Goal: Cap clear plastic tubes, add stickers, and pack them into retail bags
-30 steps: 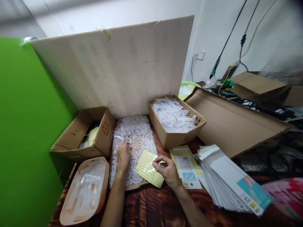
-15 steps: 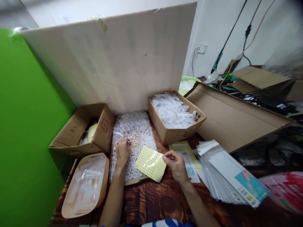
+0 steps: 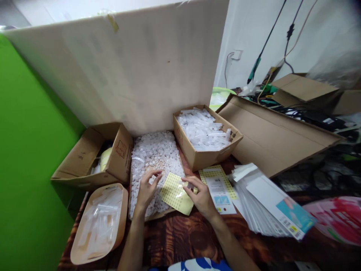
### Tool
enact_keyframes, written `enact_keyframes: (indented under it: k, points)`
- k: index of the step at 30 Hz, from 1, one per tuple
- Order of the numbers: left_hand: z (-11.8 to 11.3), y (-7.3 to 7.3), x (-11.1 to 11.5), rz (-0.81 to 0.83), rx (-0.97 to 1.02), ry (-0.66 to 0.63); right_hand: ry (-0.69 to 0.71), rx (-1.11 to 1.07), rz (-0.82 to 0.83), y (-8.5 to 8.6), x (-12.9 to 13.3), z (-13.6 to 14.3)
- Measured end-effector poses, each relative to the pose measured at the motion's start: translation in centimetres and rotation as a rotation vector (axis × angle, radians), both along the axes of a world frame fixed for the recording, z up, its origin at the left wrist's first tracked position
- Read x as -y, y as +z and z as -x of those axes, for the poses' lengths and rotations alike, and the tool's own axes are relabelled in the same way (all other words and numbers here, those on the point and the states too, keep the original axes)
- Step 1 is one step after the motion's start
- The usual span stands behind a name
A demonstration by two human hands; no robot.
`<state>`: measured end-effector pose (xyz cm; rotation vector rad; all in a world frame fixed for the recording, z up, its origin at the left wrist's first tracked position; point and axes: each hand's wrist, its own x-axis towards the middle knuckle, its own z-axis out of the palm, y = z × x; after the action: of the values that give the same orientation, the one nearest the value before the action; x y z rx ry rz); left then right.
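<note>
Wooden table [image 3: 183, 241]: right hand [image 3: 200, 195] pinches sticker sheet [image 3: 175, 192] (yellow), left hand [image 3: 146, 188] spread.

A box of clear tubes [image 3: 204, 131] sits right, a tan tub [image 3: 97, 226] front-left, stacked packaging cards [image 3: 270, 203] far right.
</note>
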<state>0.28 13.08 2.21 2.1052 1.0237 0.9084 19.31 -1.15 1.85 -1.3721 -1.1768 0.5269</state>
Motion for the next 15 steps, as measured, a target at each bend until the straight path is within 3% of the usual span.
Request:
enact_keyframes:
  k: [4,9,15]
  points:
    - [0.0,1.1,3.7,0.192,0.155,-0.143,0.02,0.017,-0.01,0.4,-0.3,0.3]
    - [-0.5,0.9,5.9,0.288,0.133,-0.114,0.099,-0.001,-0.029,0.6,-0.2,1.0]
    - [-0.4,0.9,6.5,0.151,0.173,-0.2,0.103,-0.281,0.2,0.1,0.3,1.0]
